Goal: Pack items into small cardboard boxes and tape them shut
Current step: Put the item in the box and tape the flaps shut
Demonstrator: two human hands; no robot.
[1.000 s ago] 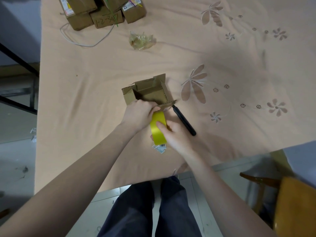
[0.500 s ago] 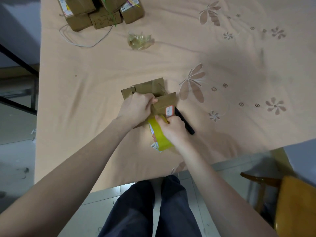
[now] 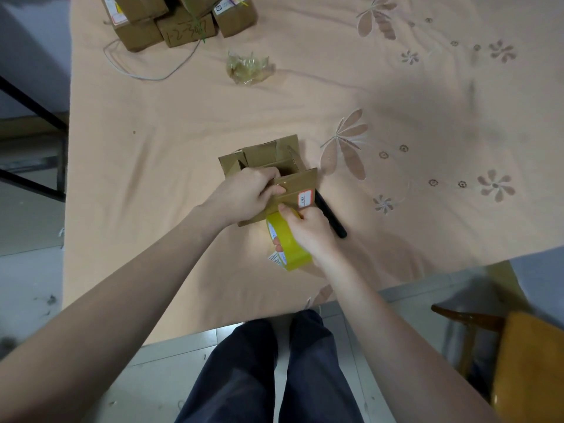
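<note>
Head view: the small brown cardboard box [image 3: 268, 166] lies directly under the left hand [image 3: 244, 193], its top open, the far flaps standing up beyond the knuckles and a dark opening showing just past the fingertips. The near flap [image 3: 297, 186] folds toward the person and carries a white label with a red border [image 3: 306, 199]; there are marks on it, too small to read. The left hand curls over the box's near edge, its fingers closed on the flap and pressing it down. The right hand [image 3: 308, 230], just beside and nearer the person, grips a yellow roll of packing tape [image 3: 288, 242], the fingers wrapped around it and through its core, the roll's upper edge touching the box's near side. A small printed tag [image 3: 276, 257] shows at the roll's lower left; its print is unreadable. A black pen-like stick [image 3: 331, 216] lies on the table immediately right of the right hand, partly hidden by the flap.

Well beyond both hands, at the far left, sits a cluster of closed brown cardboard boxes [image 3: 180, 22]; one bears handwriting that looks like "1-2-30", the last characters unclear, and others have white stickers too small to read. A thin white cord [image 3: 146, 76] loops beside them. A crumpled wad of clear tape [image 3: 248, 67] lies beyond the hands. All rest on a peach tablecloth with flower patterns [image 3: 427, 102] covering the table.
</note>
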